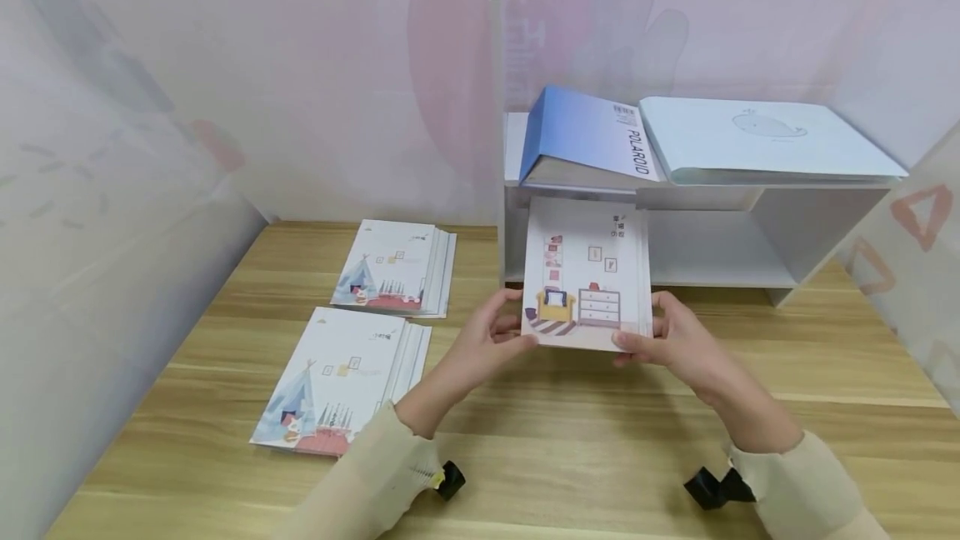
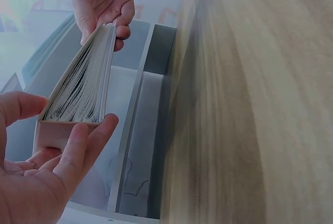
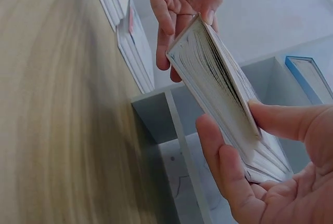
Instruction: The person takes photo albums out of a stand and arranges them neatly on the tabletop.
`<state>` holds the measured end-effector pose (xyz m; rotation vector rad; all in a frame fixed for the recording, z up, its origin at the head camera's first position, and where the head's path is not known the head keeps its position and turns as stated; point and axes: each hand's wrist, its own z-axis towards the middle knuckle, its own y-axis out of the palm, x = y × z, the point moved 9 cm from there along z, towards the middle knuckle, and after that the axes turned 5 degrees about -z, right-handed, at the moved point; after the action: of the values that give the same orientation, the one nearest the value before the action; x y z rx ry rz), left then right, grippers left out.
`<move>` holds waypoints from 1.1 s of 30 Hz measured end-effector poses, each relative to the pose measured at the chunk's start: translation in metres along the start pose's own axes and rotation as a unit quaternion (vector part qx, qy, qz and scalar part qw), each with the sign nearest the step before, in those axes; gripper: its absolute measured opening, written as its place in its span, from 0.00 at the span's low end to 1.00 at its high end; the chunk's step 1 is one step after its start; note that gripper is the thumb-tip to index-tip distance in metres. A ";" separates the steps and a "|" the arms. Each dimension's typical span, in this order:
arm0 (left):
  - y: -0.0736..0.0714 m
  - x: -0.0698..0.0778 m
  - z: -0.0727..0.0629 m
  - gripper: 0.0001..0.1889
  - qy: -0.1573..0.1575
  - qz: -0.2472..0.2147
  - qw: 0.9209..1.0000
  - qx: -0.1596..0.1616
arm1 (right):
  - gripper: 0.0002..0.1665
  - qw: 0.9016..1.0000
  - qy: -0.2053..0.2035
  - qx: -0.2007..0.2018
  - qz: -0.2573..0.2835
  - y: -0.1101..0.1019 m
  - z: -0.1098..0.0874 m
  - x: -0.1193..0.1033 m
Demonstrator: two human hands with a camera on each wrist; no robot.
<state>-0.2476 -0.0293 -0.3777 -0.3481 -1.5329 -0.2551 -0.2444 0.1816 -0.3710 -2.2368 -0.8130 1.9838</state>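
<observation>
A thick white photo album (image 1: pixel 585 273), its cover drawn with a yellow armchair and a chest of drawers, is held level in front of the shelf's lower compartment. My left hand (image 1: pixel 486 338) grips its left near corner, thumb on the cover and fingers beneath. On the opposite side, my right hand (image 1: pixel 681 350) pinches the right near corner the same way. Both wrist views show the album above the wooden table, with its many page edges (image 2: pixel 83 89) fanned slightly between the covers. In the right wrist view, my right thumb (image 3: pixel 278 120) presses on one cover.
A small white shelf (image 1: pixel 720 244) stands at the back right, with a tall side panel (image 1: pixel 497 107). On top lie a blue POLAROID album (image 1: pixel 588 136) and a pale whale album (image 1: pixel 772 136). Two stacks of tent-cover albums, far (image 1: pixel 390 261) and near (image 1: pixel 330 377), lie left.
</observation>
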 end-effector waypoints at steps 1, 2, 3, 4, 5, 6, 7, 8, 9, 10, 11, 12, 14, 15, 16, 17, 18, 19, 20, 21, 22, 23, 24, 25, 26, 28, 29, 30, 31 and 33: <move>0.000 -0.001 -0.002 0.28 -0.002 0.001 1.000 -0.002 | 0.36 1.000 0.004 -0.001 0.002 0.002 -0.001 0.001; 0.000 -0.002 -0.004 0.29 -0.003 0.000 1.000 -0.004 | 0.35 1.000 0.006 -0.004 0.006 0.004 -0.002 0.002; -0.001 -0.003 -0.006 0.29 -0.004 0.001 1.000 -0.005 | 0.35 1.000 0.007 -0.006 0.007 0.006 -0.003 0.003; -0.001 -0.003 -0.008 0.29 -0.005 0.002 1.000 -0.007 | 0.35 1.000 0.006 -0.009 0.010 0.008 -0.004 0.003; -0.001 -0.003 -0.009 0.29 -0.007 0.003 1.000 -0.007 | 0.35 1.000 0.009 -0.011 0.011 0.009 -0.005 0.004; -0.001 -0.003 -0.011 0.30 -0.008 0.004 1.000 -0.007 | 0.35 1.000 0.012 -0.012 0.013 0.011 -0.005 0.005; -0.002 -0.003 -0.013 0.30 -0.009 0.006 1.000 -0.007 | 0.35 1.000 0.010 -0.015 0.016 0.013 -0.006 0.006; -0.002 -0.003 -0.014 0.29 -0.008 0.008 1.000 -0.007 | 0.35 1.000 0.011 -0.017 0.019 0.014 -0.007 0.007; -0.002 -0.003 -0.015 0.29 -0.007 0.010 1.000 -0.008 | 0.35 1.000 0.009 -0.020 0.020 0.016 -0.007 0.007; -0.002 -0.003 -0.016 0.29 -0.006 0.012 1.000 -0.009 | 0.35 0.999 0.010 -0.022 0.022 0.017 -0.008 0.008; -0.003 -0.003 -0.017 0.29 -0.006 0.015 1.000 -0.010 | 0.35 0.999 0.012 -0.022 0.025 0.018 -0.009 0.009; -0.002 -0.002 -0.018 0.28 -0.003 0.018 1.000 -0.012 | 0.35 0.999 0.013 -0.024 0.026 0.019 -0.009 0.010; -0.002 -0.002 -0.020 0.27 0.000 0.020 1.000 -0.018 | 0.35 0.999 0.017 -0.026 0.030 0.021 -0.011 0.012; -0.002 -0.001 -0.021 0.27 -0.002 0.021 1.000 -0.020 | 0.36 0.999 0.018 -0.027 0.032 0.022 -0.012 0.012; -0.002 -0.002 -0.022 0.27 -0.004 0.021 1.000 -0.023 | 0.36 0.999 0.020 -0.029 0.036 0.024 -0.013 0.013; -0.002 -0.002 -0.023 0.26 -0.006 0.022 0.999 -0.025 | 0.36 0.999 0.021 -0.031 0.039 0.026 -0.014 0.014; -0.002 -0.002 -0.024 0.26 -0.005 0.022 0.999 -0.028 | 0.36 0.998 0.023 -0.032 0.040 0.027 -0.015 0.014; -0.002 -0.003 -0.026 0.25 -0.008 0.022 0.999 -0.030 | 0.36 0.998 0.025 -0.034 0.045 0.029 -0.016 0.015; -0.002 -0.004 -0.028 0.25 -0.011 0.022 0.999 -0.032 | 0.36 0.998 0.026 -0.037 0.049 0.032 -0.017 0.016; -0.002 -0.005 -0.029 0.25 -0.013 0.024 0.999 -0.034 | 0.36 0.997 0.025 -0.040 0.054 0.034 -0.017 0.016; -0.002 -0.006 -0.031 0.24 -0.016 0.026 0.999 -0.037 | 0.36 0.997 0.023 -0.044 0.060 0.036 -0.018 0.017; -0.002 -0.007 -0.033 0.24 -0.019 0.029 0.999 -0.039 | 0.36 0.997 0.023 -0.048 0.064 0.038 -0.019 0.018; -0.002 -0.008 -0.034 0.24 -0.022 0.030 0.998 -0.042 | 0.36 0.996 0.021 -0.051 0.070 0.040 -0.019 0.018; -0.002 -0.009 -0.036 0.24 -0.027 0.033 0.998 -0.043 | 0.37 0.995 0.020 -0.055 0.075 0.041 -0.020 0.018; -0.002 -0.010 -0.037 0.23 -0.030 0.035 0.998 -0.044 | 0.37 0.995 0.018 -0.058 0.077 0.043 -0.020 0.019; -0.003 -0.010 -0.040 0.23 -0.034 0.037 0.998 -0.046 | 0.38 0.995 0.018 -0.060 0.078 0.045 -0.021 0.020; -0.003 -0.010 -0.041 0.23 -0.034 0.039 0.998 -0.047 | 0.39 0.995 0.021 -0.060 0.078 0.046 -0.022 0.020; -0.003 -0.011 -0.041 0.23 -0.035 0.040 0.997 -0.047 | 0.40 0.995 0.021 -0.061 0.079 0.048 -0.022 0.021; -0.003 -0.011 -0.042 0.23 -0.036 0.041 0.997 -0.047 | 0.40 0.995 0.023 -0.060 0.077 0.048 -0.023 0.021; -0.003 -0.012 -0.044 0.23 -0.040 0.043 0.997 -0.048 | 0.41 0.995 0.028 -0.062 0.077 0.050 -0.024 0.022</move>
<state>-0.2080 -0.0492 -0.3896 -0.5049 -1.5827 -0.2508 -0.2032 0.1545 -0.4055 -2.4823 -0.8015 1.9738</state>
